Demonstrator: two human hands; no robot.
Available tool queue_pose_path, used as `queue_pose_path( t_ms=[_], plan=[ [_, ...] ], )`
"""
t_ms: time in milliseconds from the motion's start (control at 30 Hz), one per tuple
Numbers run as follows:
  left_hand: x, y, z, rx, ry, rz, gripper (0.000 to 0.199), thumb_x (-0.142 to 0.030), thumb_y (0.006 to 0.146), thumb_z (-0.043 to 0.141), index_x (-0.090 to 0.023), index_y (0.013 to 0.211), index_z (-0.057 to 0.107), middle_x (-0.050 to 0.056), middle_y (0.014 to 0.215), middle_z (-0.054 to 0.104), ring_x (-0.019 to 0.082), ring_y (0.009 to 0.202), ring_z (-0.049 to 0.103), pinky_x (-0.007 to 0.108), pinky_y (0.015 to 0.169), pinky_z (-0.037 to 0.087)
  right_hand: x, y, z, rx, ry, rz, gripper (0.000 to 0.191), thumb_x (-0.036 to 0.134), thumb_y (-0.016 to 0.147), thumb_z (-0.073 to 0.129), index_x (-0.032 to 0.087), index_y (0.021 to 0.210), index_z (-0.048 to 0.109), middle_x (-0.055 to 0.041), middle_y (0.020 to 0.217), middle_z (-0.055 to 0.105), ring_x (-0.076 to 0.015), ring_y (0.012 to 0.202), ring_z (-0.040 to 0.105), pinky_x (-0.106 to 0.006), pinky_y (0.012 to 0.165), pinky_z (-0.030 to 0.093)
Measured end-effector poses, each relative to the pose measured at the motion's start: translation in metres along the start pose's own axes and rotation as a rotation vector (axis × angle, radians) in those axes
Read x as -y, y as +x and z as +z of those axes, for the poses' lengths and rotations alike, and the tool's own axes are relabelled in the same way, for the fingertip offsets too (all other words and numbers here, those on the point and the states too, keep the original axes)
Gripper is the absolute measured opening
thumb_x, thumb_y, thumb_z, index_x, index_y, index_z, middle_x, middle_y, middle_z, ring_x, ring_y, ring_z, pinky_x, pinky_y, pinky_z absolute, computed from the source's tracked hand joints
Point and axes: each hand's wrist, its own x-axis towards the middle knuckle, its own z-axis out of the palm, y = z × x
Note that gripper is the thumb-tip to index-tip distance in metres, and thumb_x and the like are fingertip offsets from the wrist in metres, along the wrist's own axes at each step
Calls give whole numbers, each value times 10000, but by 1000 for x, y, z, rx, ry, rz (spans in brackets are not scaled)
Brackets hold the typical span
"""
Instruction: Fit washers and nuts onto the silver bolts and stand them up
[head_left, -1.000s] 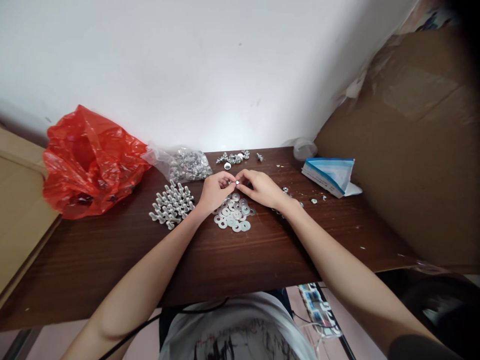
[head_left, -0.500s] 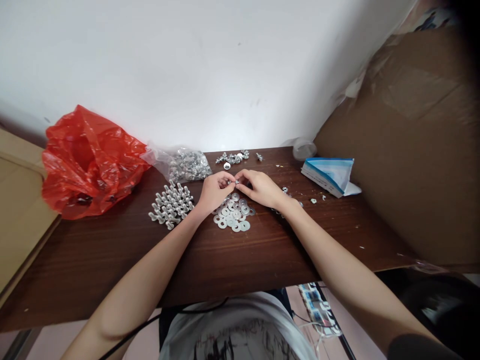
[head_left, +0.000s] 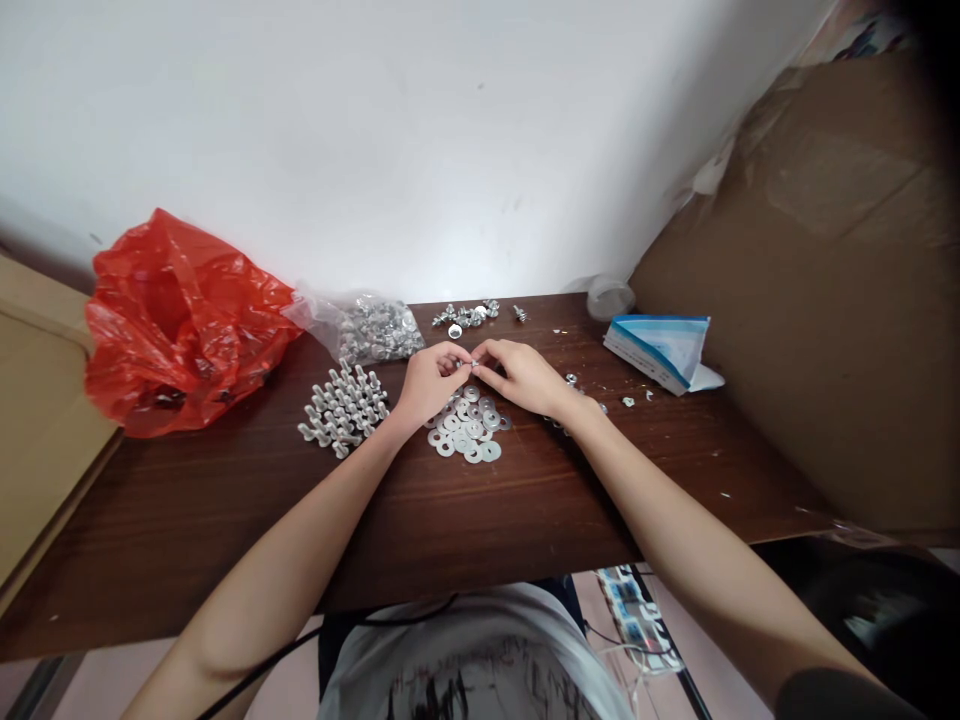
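My left hand (head_left: 433,382) and my right hand (head_left: 519,375) meet fingertip to fingertip above the middle of the table. Between them they pinch a small metal piece (head_left: 472,364), mostly covered by the fingers. Just below lies a pile of flat silver washers (head_left: 466,430). Several grey bolts (head_left: 345,408) stand grouped left of my left hand. Beyond my hands is a cluster of shiny metal fasteners (head_left: 471,317). Small nuts (head_left: 571,380) are partly hidden by my right wrist.
A red plastic bag (head_left: 187,325) and a clear bag of metal parts (head_left: 379,328) lie at the left. Toward the right are a clear round container (head_left: 609,298), a blue and white packet (head_left: 660,350) and a large cardboard box (head_left: 825,300). A white wall (head_left: 420,150) rises behind the table.
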Motion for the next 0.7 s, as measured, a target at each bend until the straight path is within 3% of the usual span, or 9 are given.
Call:
queue_pose_path(
  t_ms=[700],
  plan=[
    [-3, -1, 0, 2, -12, -15, 67, -157, 723, 607, -145, 765, 657, 16, 687, 648, 94, 563, 522, 232, 564, 411, -1, -1, 0, 7, -6, -5, 196, 274, 883, 508, 171, 1040, 567, -68, 903, 655, -191, 799, 580, -304, 703, 420]
  ],
)
